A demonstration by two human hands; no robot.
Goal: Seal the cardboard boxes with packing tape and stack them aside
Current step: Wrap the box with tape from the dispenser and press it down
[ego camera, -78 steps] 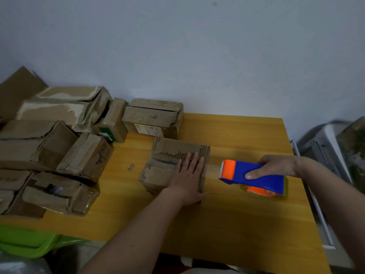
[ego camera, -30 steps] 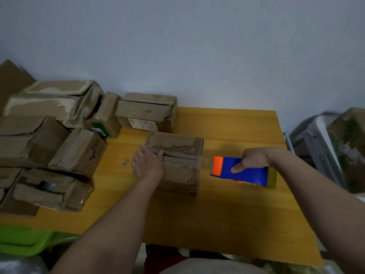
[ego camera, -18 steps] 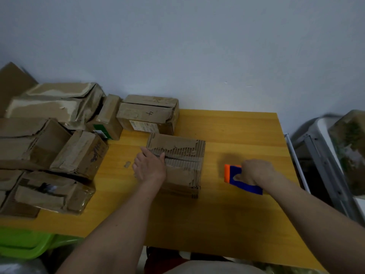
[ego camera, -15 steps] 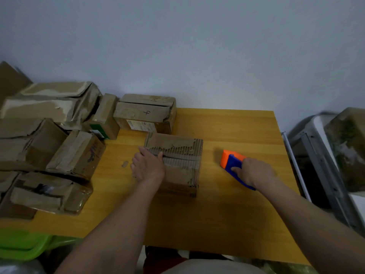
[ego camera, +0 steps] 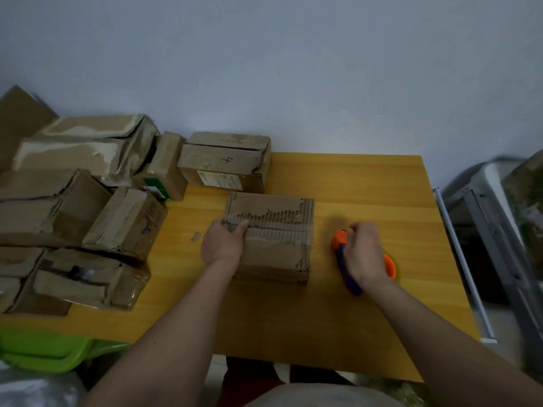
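A worn cardboard box [ego camera: 276, 245] with torn corrugated top lies in the middle of the yellow wooden table [ego camera: 367, 183]. A strip of tape runs across its top seam. My left hand [ego camera: 223, 248] grips the box's left end, thumb on the top. To the right of the box, my right hand [ego camera: 363, 254] holds the blue and orange tape dispenser [ego camera: 345, 259] down on the table, apart from the box. The hand covers most of the dispenser.
Several battered cardboard boxes [ego camera: 76, 201] are piled on the table's left part, and one marked box [ego camera: 226, 165] stands by the wall behind the middle box. A small cardboard scrap [ego camera: 195, 237] lies left of my hand. A green bin [ego camera: 44, 351] sits below left; a grey rack [ego camera: 493, 230] stands right.
My left hand slid from the box's top to its left end. My right hand pulled the dispenser off the box, turned it and lowered it to the table at the right.
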